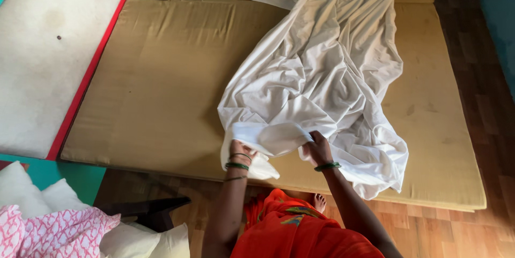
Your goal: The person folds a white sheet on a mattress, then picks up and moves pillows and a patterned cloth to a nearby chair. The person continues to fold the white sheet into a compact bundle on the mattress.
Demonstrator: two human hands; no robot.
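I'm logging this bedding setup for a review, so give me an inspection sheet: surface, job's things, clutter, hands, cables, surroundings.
Surface: tan padded mattress on a wooden plank floor, with a second tan pad butted at its far end.
Job's things: crumpled white cotton bedsheet lying lengthwise on the mattress, its near edge lifted.
Clutter: white pillows and a pink patterned cloth at lower left.
Hands: left hand and right hand both grip the bedsheet's near edge, fingers closed.
Cables: nothing seen.
Surroundings: cream mat with red border at left; teal wall at right.
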